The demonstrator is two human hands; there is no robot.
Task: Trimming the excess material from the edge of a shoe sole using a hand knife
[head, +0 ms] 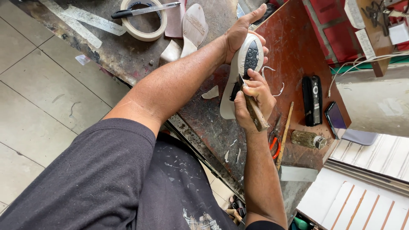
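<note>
From the head camera, the left hand (240,36) wraps around the toe end of a white shoe sole (243,68), fingers curled over its far edge and thumb spread up along the side, so the sole stands tilted against the worn brown workbench (298,55). The right hand (251,100) is closed tight on a knife with a wooden handle (257,113); its short blade meets the sole's rim just beside the dark tread insert (251,55). Thin white shavings (279,89) curl on the bench near the cut.

To trim well here, I judge the blade should stay at a shallow angle to the rim and take thin slivers (deep bites would likely gouge the edge). The supporting fingers sit close to the blade's path, so the stroke ought to run away from them, with the sole braced firmly against the bench.

Around the work lie a tape roll (144,23) with a pen (145,9) across it, a tan insole (194,27), a black remote (312,100), a phone (334,116), a thin wooden stick (284,134) and orange-handled pliers (275,145), all well apart from the cut.
</note>
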